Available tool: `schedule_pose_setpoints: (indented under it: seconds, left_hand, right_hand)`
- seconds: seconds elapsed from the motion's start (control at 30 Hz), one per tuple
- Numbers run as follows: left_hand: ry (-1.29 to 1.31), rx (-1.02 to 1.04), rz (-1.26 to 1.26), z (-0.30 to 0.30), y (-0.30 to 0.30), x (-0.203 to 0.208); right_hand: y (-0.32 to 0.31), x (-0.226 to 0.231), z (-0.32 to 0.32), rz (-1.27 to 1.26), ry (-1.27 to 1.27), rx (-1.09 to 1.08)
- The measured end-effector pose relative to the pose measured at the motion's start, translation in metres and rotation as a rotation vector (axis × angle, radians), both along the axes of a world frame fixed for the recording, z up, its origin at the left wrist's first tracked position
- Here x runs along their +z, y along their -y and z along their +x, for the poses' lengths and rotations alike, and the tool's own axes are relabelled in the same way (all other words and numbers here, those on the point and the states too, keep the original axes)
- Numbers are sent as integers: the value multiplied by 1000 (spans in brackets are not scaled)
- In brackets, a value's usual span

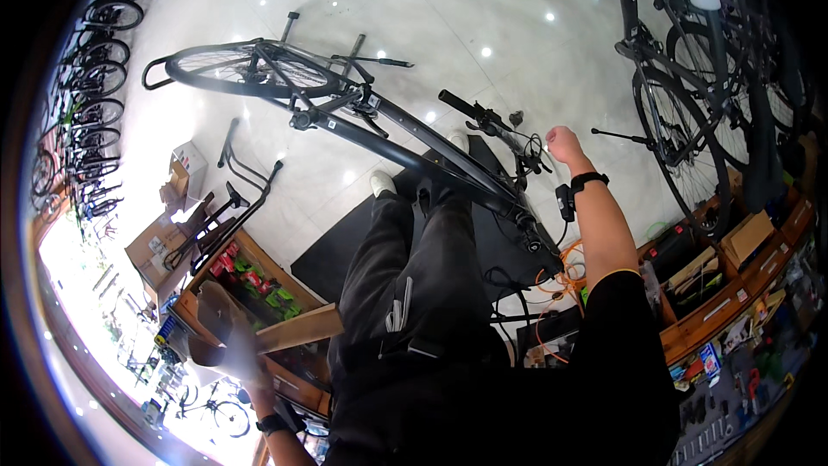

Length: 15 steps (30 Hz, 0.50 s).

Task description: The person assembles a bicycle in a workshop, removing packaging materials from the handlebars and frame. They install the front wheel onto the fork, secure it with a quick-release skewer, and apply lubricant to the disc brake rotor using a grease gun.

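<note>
At the lower left my left hand (245,361) is smeared by motion. It appears closed on a brown piece of cardboard (300,328), which sticks out toward my thigh; a curved brown sheet (221,315) rises beside it. My right hand (564,146) is raised at right of centre, fingers curled in; whatever they hold is hidden. Just left of it are the handlebar (470,110) and loose black cables of a dark bicycle frame (388,148). The frame slants from upper left to lower right, and its rear wheel (250,69) is at the far left end.
A black mat (332,255) lies under my feet. An open wooden drawer (267,263) with red and green items stands left, near cardboard boxes (155,246). Other bicycles (690,103) stand at right, above a wooden bench (716,302) with tools. Orange hose (561,285) coils near the frame's front end.
</note>
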<state>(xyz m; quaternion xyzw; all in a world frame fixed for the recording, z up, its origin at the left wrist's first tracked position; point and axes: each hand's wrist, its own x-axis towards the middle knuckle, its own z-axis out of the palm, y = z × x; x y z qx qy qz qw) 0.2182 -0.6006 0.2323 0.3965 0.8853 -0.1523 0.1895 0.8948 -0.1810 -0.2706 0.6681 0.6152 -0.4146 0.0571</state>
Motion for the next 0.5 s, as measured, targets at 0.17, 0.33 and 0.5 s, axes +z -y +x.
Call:
schedule_pose_setpoints:
  seconds: [0.17,0.33,0.5]
  left_hand:
    - [-6,49,175,45,-78,7]
    - [-45,-5,138,45,-90,20]
    - [-108,-220,1,0,-104,25]
  right_hand:
    - [8,-9,1,-483,63,9]
    - [43,10,41,-281,-81,-305]
    - [51,69,52,-208,-49,-309]
